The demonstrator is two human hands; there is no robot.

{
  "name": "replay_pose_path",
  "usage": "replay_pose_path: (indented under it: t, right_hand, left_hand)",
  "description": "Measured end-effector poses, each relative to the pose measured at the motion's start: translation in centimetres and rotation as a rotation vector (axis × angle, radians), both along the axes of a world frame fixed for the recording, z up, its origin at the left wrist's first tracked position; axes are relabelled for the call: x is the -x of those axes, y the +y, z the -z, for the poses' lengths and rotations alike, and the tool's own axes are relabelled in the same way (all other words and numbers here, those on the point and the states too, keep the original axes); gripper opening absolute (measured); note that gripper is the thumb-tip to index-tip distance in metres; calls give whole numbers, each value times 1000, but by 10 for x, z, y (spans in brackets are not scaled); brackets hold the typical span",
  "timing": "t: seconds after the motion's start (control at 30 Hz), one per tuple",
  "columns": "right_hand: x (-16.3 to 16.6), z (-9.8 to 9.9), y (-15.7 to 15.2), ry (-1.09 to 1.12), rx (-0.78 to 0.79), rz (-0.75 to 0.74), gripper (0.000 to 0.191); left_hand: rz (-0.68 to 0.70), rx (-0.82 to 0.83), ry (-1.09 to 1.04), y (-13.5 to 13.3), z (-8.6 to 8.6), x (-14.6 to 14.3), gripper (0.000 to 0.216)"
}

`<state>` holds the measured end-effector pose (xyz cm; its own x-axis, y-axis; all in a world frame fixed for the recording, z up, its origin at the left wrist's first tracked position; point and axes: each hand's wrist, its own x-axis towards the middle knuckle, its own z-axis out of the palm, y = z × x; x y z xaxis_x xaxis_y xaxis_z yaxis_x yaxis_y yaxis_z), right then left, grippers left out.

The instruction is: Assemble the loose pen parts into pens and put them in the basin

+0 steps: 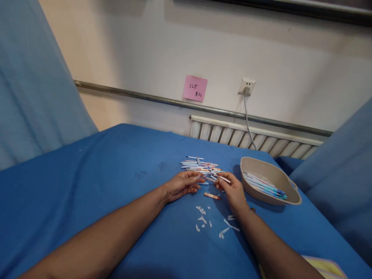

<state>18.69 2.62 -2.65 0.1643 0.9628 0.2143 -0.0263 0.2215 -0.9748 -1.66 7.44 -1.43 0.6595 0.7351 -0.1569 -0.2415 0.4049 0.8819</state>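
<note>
My right hand pinches a thin white stick like a pen refill, slanting out past the fingers. Opposite it, my left hand has thumb and forefinger closed together; a small pale piece seems to be at the tips, too small to name. Just beyond both hands lies a loose pile of pens and thin sticks, partly hidden by the fingers. Between the wrists, a short orange-and-white pen part rests on the blue cloth. Closer to me, several small white scraps and short white strips are scattered.
To the right stands a beige basket with several blue and white pens inside. A yellow cloth shows at the lower right. Behind the blue-covered table are a radiator and a wall socket with a cable.
</note>
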Motion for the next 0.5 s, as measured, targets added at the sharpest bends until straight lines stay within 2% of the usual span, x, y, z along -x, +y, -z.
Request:
replay_pose_path:
  t: [0.37,0.5]
  right_hand:
    - [-2,4,4,144,11,52,36]
    - [-7,5,5,179,35,116,41]
  left_hand:
    - [-45,126,-17,-1,-5,-1,20]
    - [-168,124,-38,6,-9,5,13]
